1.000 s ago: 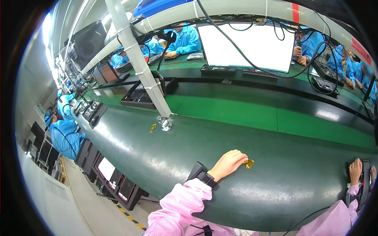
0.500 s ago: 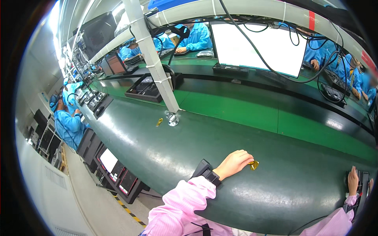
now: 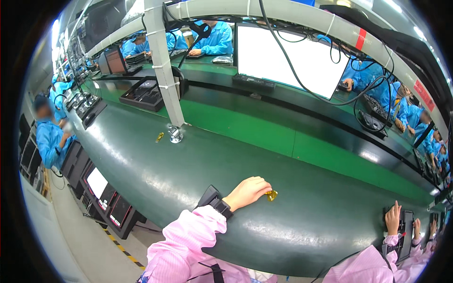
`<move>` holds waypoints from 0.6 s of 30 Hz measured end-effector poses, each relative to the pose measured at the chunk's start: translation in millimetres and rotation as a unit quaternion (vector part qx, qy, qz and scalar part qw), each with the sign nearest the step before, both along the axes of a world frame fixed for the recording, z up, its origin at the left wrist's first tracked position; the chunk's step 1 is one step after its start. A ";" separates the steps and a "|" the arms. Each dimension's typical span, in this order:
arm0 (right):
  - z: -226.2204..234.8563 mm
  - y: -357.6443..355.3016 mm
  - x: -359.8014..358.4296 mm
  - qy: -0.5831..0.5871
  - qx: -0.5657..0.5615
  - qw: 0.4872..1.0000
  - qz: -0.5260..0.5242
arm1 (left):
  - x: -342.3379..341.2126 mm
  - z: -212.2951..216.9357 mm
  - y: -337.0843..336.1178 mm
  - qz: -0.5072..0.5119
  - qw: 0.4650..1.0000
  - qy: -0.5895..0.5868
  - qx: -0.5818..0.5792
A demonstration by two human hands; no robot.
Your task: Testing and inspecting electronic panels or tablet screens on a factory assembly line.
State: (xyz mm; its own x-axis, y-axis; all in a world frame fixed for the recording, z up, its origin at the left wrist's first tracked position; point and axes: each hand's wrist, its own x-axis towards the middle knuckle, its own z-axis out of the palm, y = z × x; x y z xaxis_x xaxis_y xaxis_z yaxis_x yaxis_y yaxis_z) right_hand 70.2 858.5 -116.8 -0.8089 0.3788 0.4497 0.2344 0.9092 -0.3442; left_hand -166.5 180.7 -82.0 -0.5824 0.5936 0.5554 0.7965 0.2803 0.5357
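My left hand point(image 3: 247, 192) reaches in over the green table, palm down, in a pink sleeve with a black strap and device at the wrist. Its fingertips are closed on the edge of a small, shiny piece of amber film point(image 3: 272, 195), whose free part sticks out past them. Whether the film lies on the tabletop or is slightly raised, I cannot tell. Farther left, a second strip of amber film point(image 3: 160, 137) lies beside a round silver metal fitting point(image 3: 175, 134). My right hand is out of view.
A white post point(image 3: 163, 70) rises near the fitting. Beyond it stand a bright monitor point(image 3: 292, 59) and a black tray point(image 3: 144, 93), with hanging cables. At right, a co-worker's hands point(image 3: 392, 219) rest on a black device point(image 3: 405, 233). Black cases point(image 3: 101, 193) stand lower left.
The whole view has swung to the right, so everything sits farther left in the picture. My left hand keeps its fingertips at the amber film.
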 end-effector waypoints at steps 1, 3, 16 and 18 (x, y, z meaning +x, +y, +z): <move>12.9 -32.2 -5.9 0.028 -0.044 0.999 -0.002 | 0.2 -0.1 -0.5 0.001 1.000 0.007 0.006; 44.5 -101.1 -19.7 0.081 -0.116 0.990 0.012 | 0.0 -0.1 -0.4 -0.005 1.000 0.003 0.002; 207.4 -438.5 -75.2 0.088 -0.313 0.853 0.409 | 1.4 3.2 0.3 0.008 1.000 0.011 0.009; 225.6 -460.5 -79.9 0.058 -0.343 0.802 0.486 | 2.1 4.7 0.9 0.000 1.000 0.016 0.015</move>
